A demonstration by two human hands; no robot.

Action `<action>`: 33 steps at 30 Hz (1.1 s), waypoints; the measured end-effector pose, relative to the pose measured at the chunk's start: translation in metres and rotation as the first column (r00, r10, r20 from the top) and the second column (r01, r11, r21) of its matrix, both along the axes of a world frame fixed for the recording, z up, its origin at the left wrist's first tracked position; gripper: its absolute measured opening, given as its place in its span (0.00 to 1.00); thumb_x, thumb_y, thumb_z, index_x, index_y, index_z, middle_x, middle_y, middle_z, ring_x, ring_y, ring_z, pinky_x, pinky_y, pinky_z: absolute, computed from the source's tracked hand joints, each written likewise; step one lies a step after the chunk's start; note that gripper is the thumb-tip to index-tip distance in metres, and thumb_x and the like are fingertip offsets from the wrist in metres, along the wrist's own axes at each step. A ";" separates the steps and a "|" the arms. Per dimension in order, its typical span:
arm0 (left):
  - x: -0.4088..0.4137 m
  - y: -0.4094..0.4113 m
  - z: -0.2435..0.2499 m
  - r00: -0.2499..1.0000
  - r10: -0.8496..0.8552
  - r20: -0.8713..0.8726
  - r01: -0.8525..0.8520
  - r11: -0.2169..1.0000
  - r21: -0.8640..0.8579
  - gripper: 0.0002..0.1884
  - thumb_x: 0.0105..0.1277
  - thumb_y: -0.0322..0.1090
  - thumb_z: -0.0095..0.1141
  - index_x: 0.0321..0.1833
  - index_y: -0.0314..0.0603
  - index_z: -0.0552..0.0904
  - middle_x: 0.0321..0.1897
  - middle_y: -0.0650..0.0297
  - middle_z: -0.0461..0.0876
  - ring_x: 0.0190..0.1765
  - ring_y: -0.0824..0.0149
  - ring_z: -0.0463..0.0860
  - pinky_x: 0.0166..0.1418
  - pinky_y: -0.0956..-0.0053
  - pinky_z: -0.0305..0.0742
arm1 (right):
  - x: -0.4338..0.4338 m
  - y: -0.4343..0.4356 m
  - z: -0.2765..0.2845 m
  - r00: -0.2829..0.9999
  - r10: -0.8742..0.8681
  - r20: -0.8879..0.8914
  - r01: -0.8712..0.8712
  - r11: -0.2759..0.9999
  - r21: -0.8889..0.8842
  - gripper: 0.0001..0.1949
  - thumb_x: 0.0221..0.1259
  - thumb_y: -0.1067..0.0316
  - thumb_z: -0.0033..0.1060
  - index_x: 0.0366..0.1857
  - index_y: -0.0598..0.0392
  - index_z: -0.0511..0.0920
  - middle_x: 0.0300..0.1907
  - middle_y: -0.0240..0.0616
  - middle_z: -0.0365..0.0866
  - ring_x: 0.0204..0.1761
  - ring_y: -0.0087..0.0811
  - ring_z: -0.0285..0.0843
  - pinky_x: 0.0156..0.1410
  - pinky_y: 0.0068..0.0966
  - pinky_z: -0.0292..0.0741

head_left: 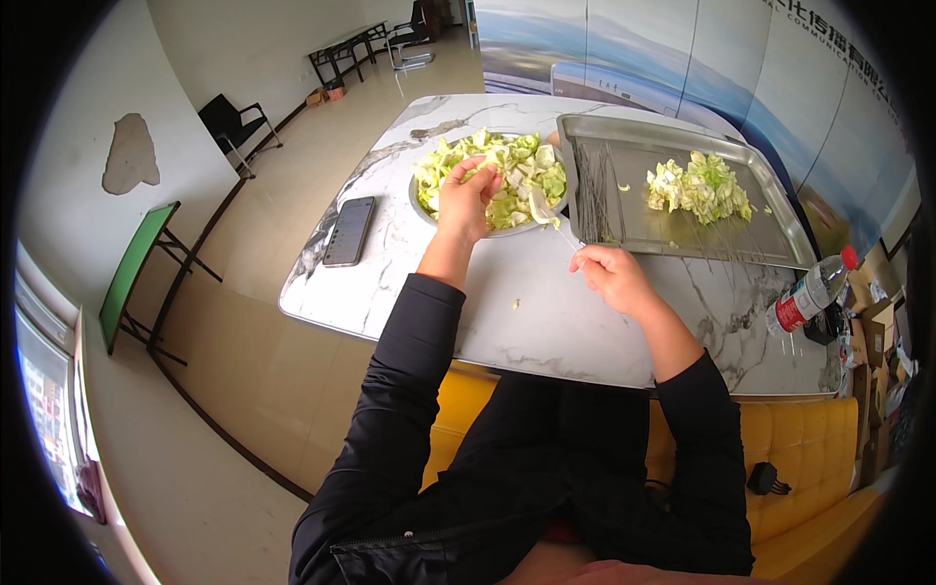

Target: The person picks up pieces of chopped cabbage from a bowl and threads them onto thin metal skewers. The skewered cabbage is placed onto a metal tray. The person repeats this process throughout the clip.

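A round metal bowl (420,211) is heaped with torn cabbage leaves (518,212). Over its left part is my left hand (472,194), fingers bent together among the leaves; whether a piece is between them I cannot tell. My right hand (610,276), below the bowl's right side, pinches a thin metal skewer (564,236) that points up and left, with a pale cabbage piece (540,208) at its far end. Right of the bowl lies a rectangular metal tray (702,253). It holds a bundle of bare skewers (596,190) at its left and a pile of skewered cabbage (700,189) at its right.
A smartphone (349,231) lies on the marble-patterned table (512,340) left of the bowl. A plastic bottle with a red cap (812,292) stands at the right, by a black box (824,326). A small cabbage scrap (516,304) lies near the front edge. Yellow seating (797,453) is below.
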State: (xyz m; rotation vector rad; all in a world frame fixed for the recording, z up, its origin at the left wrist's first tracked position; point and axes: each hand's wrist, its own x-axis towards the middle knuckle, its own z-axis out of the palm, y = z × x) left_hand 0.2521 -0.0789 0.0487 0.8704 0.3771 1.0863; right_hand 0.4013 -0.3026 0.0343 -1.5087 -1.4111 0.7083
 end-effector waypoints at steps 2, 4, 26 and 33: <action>-0.005 0.007 0.001 0.997 0.071 0.044 -0.070 0.997 -0.011 0.11 0.66 0.22 0.57 0.49 0.38 0.76 0.40 0.60 0.82 0.41 0.69 0.83 0.47 0.81 0.82 | -0.001 0.000 0.001 1.000 -0.003 -0.001 0.003 1.000 -0.008 0.09 0.67 0.66 0.50 0.34 0.58 0.79 0.18 0.26 0.64 0.21 0.18 0.60 0.28 0.21 0.62; -0.010 0.010 0.000 0.990 0.135 0.052 -0.134 0.991 -0.018 0.13 0.65 0.21 0.58 0.51 0.37 0.76 0.39 0.61 0.82 0.41 0.70 0.82 0.48 0.80 0.82 | -0.001 0.000 0.002 1.000 -0.001 -0.010 0.001 1.000 -0.013 0.09 0.67 0.66 0.50 0.34 0.58 0.79 0.18 0.25 0.64 0.21 0.18 0.60 0.28 0.21 0.62; -0.005 0.002 0.003 0.967 0.244 -0.072 -0.197 0.897 0.396 0.10 0.61 0.20 0.61 0.45 0.31 0.83 0.34 0.63 0.83 0.40 0.72 0.83 0.51 0.78 0.81 | -0.002 -0.002 0.006 0.998 0.031 -0.057 -0.032 0.999 -0.012 0.10 0.69 0.66 0.50 0.34 0.59 0.79 0.18 0.26 0.63 0.21 0.18 0.59 0.28 0.21 0.62; -0.004 0.000 0.005 0.959 0.266 -0.103 -0.204 0.891 0.405 0.10 0.60 0.20 0.63 0.44 0.31 0.83 0.32 0.64 0.83 0.37 0.73 0.83 0.46 0.82 0.79 | -0.003 -0.003 0.008 0.998 0.032 -0.060 -0.033 0.999 -0.013 0.10 0.69 0.66 0.50 0.33 0.60 0.79 0.18 0.26 0.64 0.21 0.18 0.60 0.28 0.21 0.63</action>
